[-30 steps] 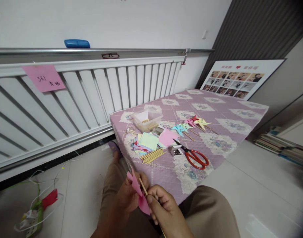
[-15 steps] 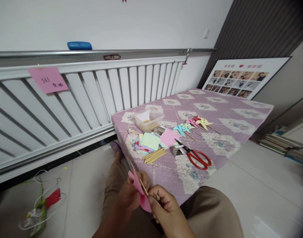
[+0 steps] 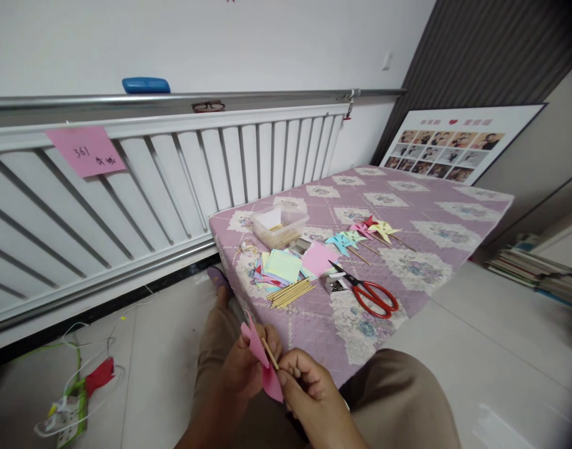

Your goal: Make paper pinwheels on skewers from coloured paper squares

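A pink paper pinwheel is held low over my lap, just off the bed's near corner. My left hand is closed around the pinwheel from behind, its fingers partly hidden by the paper. A thin wooden stick lies against the pinwheel's face. My right hand pinches the stick's lower end between thumb and forefinger. On the bed ahead are a bundle of wooden sticks, a stack of coloured paper squares, a small box of pins and red-handled scissors.
Several finished pinwheels lie farther back on the bed. A clear plastic box with sticks stands near the radiator. A power strip with white cables is on the floor at left. A photo board leans behind.
The camera view has shifted slightly. Both hands keep their hold on the pinwheel and the stick, with hardly any movement.
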The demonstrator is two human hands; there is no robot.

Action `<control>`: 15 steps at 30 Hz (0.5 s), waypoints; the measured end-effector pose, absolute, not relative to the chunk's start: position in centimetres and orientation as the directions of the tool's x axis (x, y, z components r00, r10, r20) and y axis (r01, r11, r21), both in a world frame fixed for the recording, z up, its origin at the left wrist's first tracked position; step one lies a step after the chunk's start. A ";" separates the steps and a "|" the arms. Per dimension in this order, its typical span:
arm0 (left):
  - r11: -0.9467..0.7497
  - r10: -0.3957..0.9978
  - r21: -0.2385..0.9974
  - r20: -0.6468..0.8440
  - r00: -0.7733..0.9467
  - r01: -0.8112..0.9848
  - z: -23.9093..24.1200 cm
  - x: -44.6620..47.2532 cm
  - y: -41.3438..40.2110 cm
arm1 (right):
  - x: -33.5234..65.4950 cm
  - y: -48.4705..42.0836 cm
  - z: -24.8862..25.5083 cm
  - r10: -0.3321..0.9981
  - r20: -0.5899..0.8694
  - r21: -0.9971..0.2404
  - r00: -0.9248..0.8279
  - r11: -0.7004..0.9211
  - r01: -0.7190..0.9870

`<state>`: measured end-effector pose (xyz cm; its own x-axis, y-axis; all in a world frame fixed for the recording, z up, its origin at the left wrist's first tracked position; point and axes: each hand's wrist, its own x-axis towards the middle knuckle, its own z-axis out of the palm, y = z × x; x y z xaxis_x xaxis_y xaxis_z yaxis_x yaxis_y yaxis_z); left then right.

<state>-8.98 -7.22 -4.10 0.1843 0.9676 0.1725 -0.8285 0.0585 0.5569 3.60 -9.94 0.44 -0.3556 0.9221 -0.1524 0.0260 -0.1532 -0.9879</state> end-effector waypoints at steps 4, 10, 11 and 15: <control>0.034 0.969 0.572 0.183 0.167 -0.820 -4.3 -9.0 -7.3 | 3.5 -9.9 0.3 0.922 -0.141 -0.990 -0.360 -0.140 0.030; 0.053 0.969 0.560 0.170 0.178 -0.827 -4.3 -9.1 -7.3 | 3.4 -10.1 0.1 0.929 -0.117 -0.993 -0.352 -0.114 0.030; 0.053 0.969 0.563 0.171 0.179 -0.825 -4.3 -9.1 -7.3 | 3.4 -10.1 0.1 0.930 -0.114 -0.993 -0.349 -0.110 0.031; 0.045 0.967 0.551 0.184 0.174 -0.833 -4.2 -9.1 -7.3 | 3.4 -10.0 -0.1 0.933 -0.111 -0.994 -0.341 -0.111 0.020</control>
<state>-9.08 -7.28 -4.17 0.1738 0.9674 0.1844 -0.8330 0.0445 0.5514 3.36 -10.00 -0.05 -0.3411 0.9334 -0.1113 0.0201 -0.1111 -0.9936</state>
